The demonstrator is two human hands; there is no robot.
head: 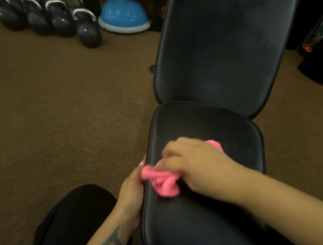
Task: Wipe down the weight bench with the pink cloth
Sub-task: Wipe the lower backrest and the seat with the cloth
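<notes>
2 hands share the job, as I read it: my left hand lies along the weight bench edge, likely steadying; its fingers' state I cannot tell. My right hand, fingers clamped, presses the bunched pink cloth onto the seat pad.

Table: black padded seat, with the backrest pad beyond it. Pink cloth lies bunched on the seat near its left edge. Brown carpeted floor carries a row of dark kettlebells and a blue dome trainer beside them.
</notes>
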